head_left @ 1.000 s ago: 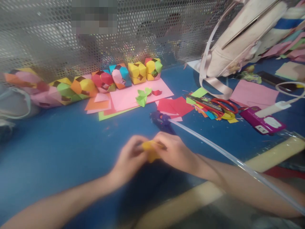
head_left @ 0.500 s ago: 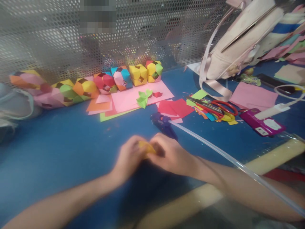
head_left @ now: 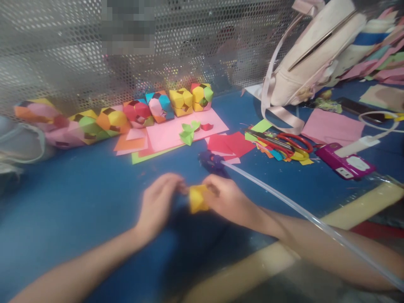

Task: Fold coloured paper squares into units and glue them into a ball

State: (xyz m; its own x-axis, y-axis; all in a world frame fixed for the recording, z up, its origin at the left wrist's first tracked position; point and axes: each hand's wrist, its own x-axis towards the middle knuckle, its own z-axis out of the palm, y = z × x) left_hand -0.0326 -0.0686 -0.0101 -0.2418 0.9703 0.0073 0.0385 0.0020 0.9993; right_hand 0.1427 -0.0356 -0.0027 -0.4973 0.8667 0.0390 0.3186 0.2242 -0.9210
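Observation:
Over the blue table, my right hand (head_left: 225, 202) pinches a small folded yellow paper piece (head_left: 198, 198) between thumb and fingers. Just left of that piece is my left hand (head_left: 160, 200), its fingertips curled together and slightly apart from the yellow paper. Whether those fingers hold anything is blurred. Beyond my hands lies a purple glue gun (head_left: 211, 160) with a long clear glue stick (head_left: 268, 189) running over my right forearm. Green folded paper pieces (head_left: 188, 134) rest on pink paper sheets (head_left: 160, 132), near red paper sheets (head_left: 232, 144).
A row of colourful folded paper balls (head_left: 137, 112) stands along the perforated metal panel (head_left: 72, 63). To the right are red-handled scissors (head_left: 295, 142) on paper scraps, a purple power adapter (head_left: 345, 161) with a cable, and a pale bag (head_left: 303, 63). A bulky grey object (head_left: 22, 136) sits at far left.
My left hand has drawn away leftward from the yellow paper piece. More of the piece now shows, held in my right hand. The view has shifted slightly.

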